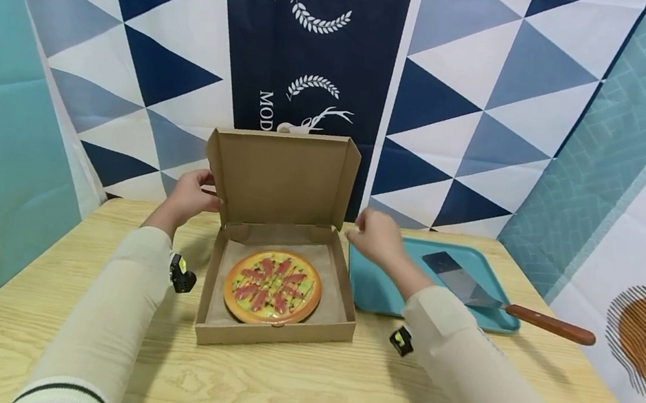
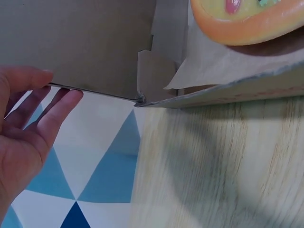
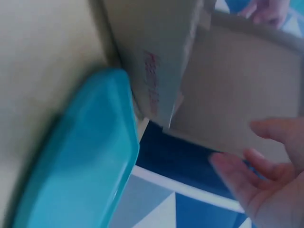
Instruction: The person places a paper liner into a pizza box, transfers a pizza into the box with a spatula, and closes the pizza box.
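Observation:
A cardboard pizza box (image 1: 272,340) stands on the table with its lid (image 1: 282,181) raised upright. Inside, on brown paper (image 3: 178,102), lies a pizza (image 1: 272,288) with an orange crust and red topping strips. My left hand (image 1: 192,199) pinches the lid's left side edge; in the left wrist view the thumb (image 2: 28,77) is on the inner face and the other fingers are outside. Beside the lid's right edge is my right hand (image 1: 380,238). Its thumb and fingers (image 3: 232,173) are spread apart near the edge, holding nothing.
Right of the box lies a blue tray (image 1: 379,290). A spatula (image 1: 461,281) with a metal blade rests across it, its wooden handle (image 1: 552,324) reaching past the tray's right rim. Behind the table hangs a patterned cloth (image 1: 467,77).

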A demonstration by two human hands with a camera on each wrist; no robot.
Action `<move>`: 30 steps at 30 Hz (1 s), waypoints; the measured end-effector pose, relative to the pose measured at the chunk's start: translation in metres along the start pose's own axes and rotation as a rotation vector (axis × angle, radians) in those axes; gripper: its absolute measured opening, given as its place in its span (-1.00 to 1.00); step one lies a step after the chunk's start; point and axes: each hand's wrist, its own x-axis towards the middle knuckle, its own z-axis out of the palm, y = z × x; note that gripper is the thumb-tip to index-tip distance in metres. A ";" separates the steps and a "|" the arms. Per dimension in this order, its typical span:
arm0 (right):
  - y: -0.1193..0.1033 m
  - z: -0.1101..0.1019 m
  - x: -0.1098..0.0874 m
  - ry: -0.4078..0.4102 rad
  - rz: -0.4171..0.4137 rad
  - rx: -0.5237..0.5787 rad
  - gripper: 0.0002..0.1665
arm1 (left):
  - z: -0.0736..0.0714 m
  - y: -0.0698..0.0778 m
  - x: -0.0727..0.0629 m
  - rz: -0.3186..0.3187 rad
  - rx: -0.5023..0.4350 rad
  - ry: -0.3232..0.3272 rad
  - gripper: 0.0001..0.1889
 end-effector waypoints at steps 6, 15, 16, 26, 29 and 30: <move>-0.010 -0.006 0.045 0.173 0.118 0.225 -0.46 | -0.001 0.002 -0.001 0.005 -0.021 0.036 -0.38; -0.019 -0.010 0.075 0.268 0.189 0.367 -0.40 | 0.000 0.017 -0.002 0.089 -0.010 0.160 -0.46; -0.020 -0.010 0.077 0.276 0.190 0.368 -0.41 | 0.000 0.019 -0.002 0.100 -0.002 0.186 -0.48; -0.027 -0.011 0.089 0.345 0.168 0.330 -0.54 | -0.002 0.041 0.004 0.203 0.222 0.377 -0.58; -0.031 -0.015 0.091 0.346 0.165 0.301 -0.53 | -0.004 0.045 0.005 0.228 0.283 0.402 -0.63; -0.032 -0.016 0.091 0.342 0.166 0.300 -0.53 | -0.005 0.047 0.005 0.234 0.297 0.408 -0.65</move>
